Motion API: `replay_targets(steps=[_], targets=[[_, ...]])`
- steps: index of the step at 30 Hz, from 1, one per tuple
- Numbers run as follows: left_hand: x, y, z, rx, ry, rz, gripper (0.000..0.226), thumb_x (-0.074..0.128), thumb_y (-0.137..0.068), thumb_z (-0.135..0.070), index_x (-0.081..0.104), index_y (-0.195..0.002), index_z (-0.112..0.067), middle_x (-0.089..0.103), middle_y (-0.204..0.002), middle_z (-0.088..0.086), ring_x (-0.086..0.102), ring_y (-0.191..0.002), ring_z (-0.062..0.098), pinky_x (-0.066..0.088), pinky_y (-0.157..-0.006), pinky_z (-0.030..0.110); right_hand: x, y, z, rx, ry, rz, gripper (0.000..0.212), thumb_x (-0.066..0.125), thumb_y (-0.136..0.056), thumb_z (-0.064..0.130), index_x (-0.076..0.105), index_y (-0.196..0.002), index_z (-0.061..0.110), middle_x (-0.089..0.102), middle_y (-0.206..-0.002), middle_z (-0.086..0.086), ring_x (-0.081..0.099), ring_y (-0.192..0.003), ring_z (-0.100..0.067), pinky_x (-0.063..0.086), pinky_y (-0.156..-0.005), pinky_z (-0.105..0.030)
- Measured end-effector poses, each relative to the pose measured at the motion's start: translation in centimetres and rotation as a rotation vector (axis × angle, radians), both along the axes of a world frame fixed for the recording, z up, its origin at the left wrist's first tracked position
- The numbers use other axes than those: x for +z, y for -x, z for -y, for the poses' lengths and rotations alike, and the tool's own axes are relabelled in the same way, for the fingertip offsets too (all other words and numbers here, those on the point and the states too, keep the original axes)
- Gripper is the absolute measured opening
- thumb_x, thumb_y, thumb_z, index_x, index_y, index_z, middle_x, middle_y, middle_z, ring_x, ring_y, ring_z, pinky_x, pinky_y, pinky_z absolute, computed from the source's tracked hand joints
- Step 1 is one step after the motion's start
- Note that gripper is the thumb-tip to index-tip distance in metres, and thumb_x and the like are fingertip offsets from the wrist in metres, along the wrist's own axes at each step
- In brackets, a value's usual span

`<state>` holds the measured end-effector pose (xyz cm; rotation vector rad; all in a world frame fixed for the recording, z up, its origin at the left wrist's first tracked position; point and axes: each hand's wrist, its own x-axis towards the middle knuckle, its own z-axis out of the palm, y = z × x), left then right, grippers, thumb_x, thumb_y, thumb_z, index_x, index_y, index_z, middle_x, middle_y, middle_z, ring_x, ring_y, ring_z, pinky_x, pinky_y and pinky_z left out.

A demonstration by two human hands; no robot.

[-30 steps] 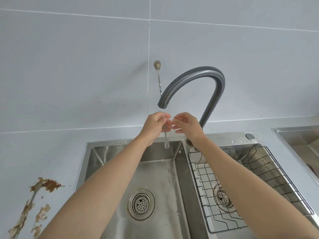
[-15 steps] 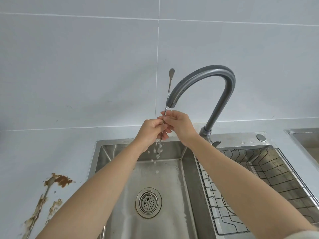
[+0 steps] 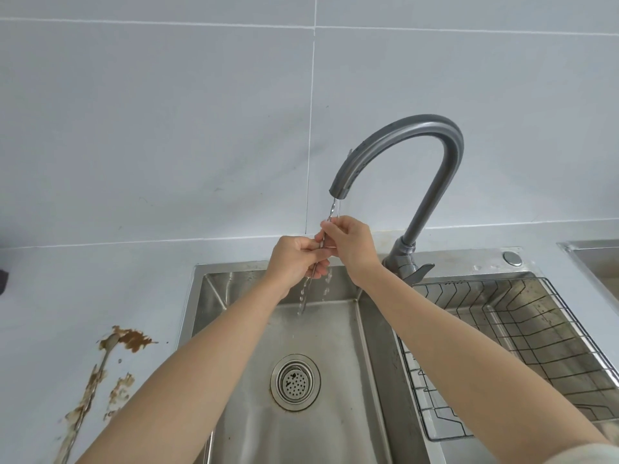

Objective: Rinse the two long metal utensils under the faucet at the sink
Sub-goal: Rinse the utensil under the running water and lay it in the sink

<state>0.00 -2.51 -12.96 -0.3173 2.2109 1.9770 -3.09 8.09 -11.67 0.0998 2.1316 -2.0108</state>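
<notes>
A long thin metal utensil [image 3: 310, 285] with a twisted stem stands nearly upright under the spout of the grey faucet [image 3: 339, 190]. My left hand [image 3: 294, 259] grips its middle. My right hand [image 3: 351, 242] pinches the stem just above. Water runs down the utensil and drips from its lower end into the left sink basin [image 3: 335, 346]. Its top end is hidden behind the spout. The second metal utensil [image 3: 98, 370] lies on the counter at the left, smeared with brown sauce.
A round drain strainer [image 3: 295, 382] sits in the left basin. The right basin holds a black wire rack [image 3: 502, 346]. Brown sauce stains [image 3: 134, 339] spread on the counter by the lying utensil. Another steel basin edge [image 3: 593, 249] shows at the far right.
The utensil has come down: its spoon end, earlier high above the spout, now sits at the spout. Water now runs over it. Both hands stay on the stem.
</notes>
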Motion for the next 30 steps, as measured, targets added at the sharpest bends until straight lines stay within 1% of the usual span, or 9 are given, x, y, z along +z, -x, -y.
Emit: replay_targets(steps=[4,7,9,13,15,18,22,26,30], targets=[[-0.4,-0.2,-0.2,0.031,0.047,-0.013,0.007,0.068,-0.08,-0.007,0.069,-0.073,-0.007,0.063,-0.049,-0.005,0.059,-0.038,0.003,0.05,-0.043,0.014,0.0,-0.3,-0.2,-0.031,0.014,-0.002,0.027,0.05,-0.094,0.012,0.053,-0.067,0.009,0.06,-0.061,-0.005,0.059,-0.045,-0.007,0.053,-0.056,-0.024],[-0.6,-0.2,-0.2,0.029,0.072,-0.015,0.013,0.062,-0.085,-0.006,0.068,-0.094,0.002,0.063,-0.06,0.001,0.059,-0.037,-0.001,0.051,-0.044,0.013,0.2,-0.3,-0.4,-0.032,0.096,0.02,0.024,0.045,-0.096,0.006,0.054,-0.074,0.009,0.059,-0.065,-0.007,0.062,-0.045,-0.003,0.055,-0.051,-0.018],[-0.7,-0.2,-0.2,0.002,0.085,-0.014,0.015,0.058,-0.088,-0.005,0.065,-0.099,0.002,0.062,-0.064,0.002,0.061,-0.039,-0.001,0.052,-0.046,0.013,0.5,-0.3,-0.6,-0.03,0.136,0.037,0.021,0.042,-0.097,0.004,0.054,-0.08,0.007,0.058,-0.068,-0.007,0.063,-0.046,-0.002,0.055,-0.052,-0.016],[-0.5,-0.4,-0.1,-0.029,0.098,-0.014,0.006,0.058,-0.087,-0.002,0.063,-0.09,-0.001,0.061,-0.063,0.004,0.06,-0.038,0.0,0.051,-0.048,0.016,0.9,-0.3,-0.8,-0.006,0.166,0.046,0.014,0.039,-0.096,-0.002,0.052,-0.099,0.002,0.058,-0.072,-0.007,0.063,-0.048,-0.004,0.055,-0.052,-0.016],[-0.3,-0.5,-0.1,-0.027,0.091,-0.022,0.007,0.059,-0.086,0.002,0.061,-0.081,-0.004,0.06,-0.062,0.005,0.059,-0.036,0.002,0.05,-0.044,0.015,1.1,-0.3,-0.8,-0.002,0.164,0.044,0.014,0.04,-0.096,0.0,0.053,-0.093,0.003,0.058,-0.071,-0.007,0.062,-0.045,-0.004,0.055,-0.05,-0.016],[-0.3,-0.6,-0.3,-0.018,0.088,-0.027,0.02,0.061,-0.083,0.005,0.059,-0.068,-0.009,0.059,-0.06,0.008,0.057,-0.033,0.003,0.047,-0.039,0.014,1.2,-0.3,-0.8,-0.019,0.124,0.066,0.022,0.043,-0.097,0.009,0.053,-0.078,0.009,0.059,-0.067,-0.006,0.062,-0.042,-0.005,0.053,-0.046,-0.017],[-0.6,-1.0,-0.2,-0.014,0.115,-0.024,0.023,0.065,-0.081,0.003,0.059,-0.064,-0.013,0.059,-0.059,0.007,0.056,-0.033,0.002,0.046,-0.042,0.019,1.2,-0.1,-0.8,-0.017,0.085,0.109,0.03,0.042,-0.098,0.017,0.052,-0.072,0.008,0.059,-0.064,-0.007,0.062,-0.04,-0.007,0.054,-0.046,-0.019],[-0.9,-1.2,0.2,-0.012,0.168,-0.015,0.024,0.067,-0.079,0.003,0.058,-0.064,-0.014,0.061,-0.059,0.004,0.055,-0.032,0.0,0.047,-0.041,0.015,1.1,-0.1,-0.9,-0.026,0.105,0.083,0.022,0.049,-0.094,0.004,0.055,-0.072,0.005,0.06,-0.067,-0.009,0.064,-0.045,-0.007,0.057,-0.053,-0.019],[-1.2,-1.5,0.6,-0.012,0.215,-0.009,0.026,0.07,-0.077,0.001,0.057,-0.063,-0.016,0.06,-0.059,0.003,0.055,-0.031,-0.002,0.047,-0.042,0.014,1.3,0.0,-1.2,-0.099,0.212,0.096,0.015,0.058,-0.084,-0.009,0.056,-0.077,0.004,0.061,-0.069,-0.01,0.064,-0.047,-0.007,0.058,-0.057,-0.019]])
